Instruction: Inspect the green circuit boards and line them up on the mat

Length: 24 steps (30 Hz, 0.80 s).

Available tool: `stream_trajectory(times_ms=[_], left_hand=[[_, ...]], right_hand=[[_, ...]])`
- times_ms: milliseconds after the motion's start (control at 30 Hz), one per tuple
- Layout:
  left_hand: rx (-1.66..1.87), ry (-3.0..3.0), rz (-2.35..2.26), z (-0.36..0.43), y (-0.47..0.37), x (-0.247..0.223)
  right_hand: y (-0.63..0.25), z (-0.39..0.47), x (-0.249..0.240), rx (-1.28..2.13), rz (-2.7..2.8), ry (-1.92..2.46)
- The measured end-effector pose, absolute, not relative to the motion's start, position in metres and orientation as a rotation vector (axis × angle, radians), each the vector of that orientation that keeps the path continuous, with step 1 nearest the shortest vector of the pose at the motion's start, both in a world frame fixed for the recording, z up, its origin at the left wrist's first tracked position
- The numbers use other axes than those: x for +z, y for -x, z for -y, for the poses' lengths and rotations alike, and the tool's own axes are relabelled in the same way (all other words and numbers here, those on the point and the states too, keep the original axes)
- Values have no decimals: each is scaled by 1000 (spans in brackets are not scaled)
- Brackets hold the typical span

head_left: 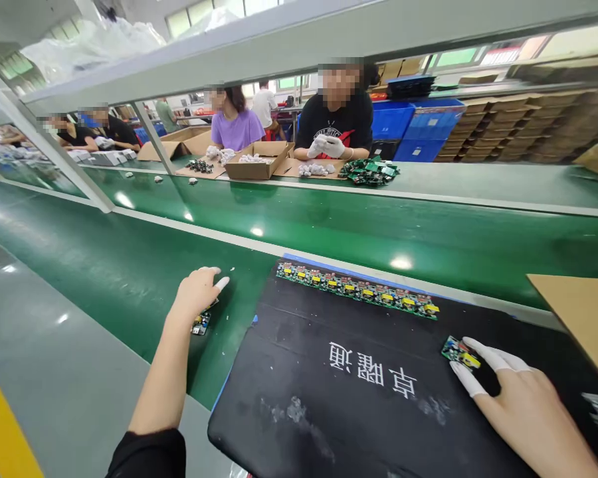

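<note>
My right hand (523,392), wearing white finger cots, grips a small green circuit board (459,353) between thumb and fingers. The board carries a yellow component and is just above or touching the black mat (299,352) with white lettering. My left hand (197,295) is over the green work surface left of the mat, thumb and forefinger stretched out and slightly apart. Partly hidden beneath it lie one or more similar circuit boards (200,324). Along the mat's far edge runs a row of several circuit boards (357,289) with yellow components, set side by side.
A cardboard sheet (578,325) stands at the right. Past a white divider runs a green belt (329,226). Across it sit co-workers, one with white gloves (326,146), near an open carton (256,162) and a pile of green boards (371,171). A shelf beam (279,43) crosses overhead.
</note>
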<state>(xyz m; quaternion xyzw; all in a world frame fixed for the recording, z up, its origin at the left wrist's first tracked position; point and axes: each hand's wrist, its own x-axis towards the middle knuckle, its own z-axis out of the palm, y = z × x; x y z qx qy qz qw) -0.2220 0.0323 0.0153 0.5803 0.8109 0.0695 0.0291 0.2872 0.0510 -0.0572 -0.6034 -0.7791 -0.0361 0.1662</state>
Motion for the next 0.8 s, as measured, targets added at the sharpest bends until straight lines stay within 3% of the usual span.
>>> stream_trajectory(times_ms=[400, 800], left_hand=[[249, -1587, -2768, 33, 218, -42], [482, -1665, -2774, 29, 202, -35]], right_hand=[[-278, -108, -49, -127, 2201, 1687], [-287, -115, -66, -263, 2109, 1500]])
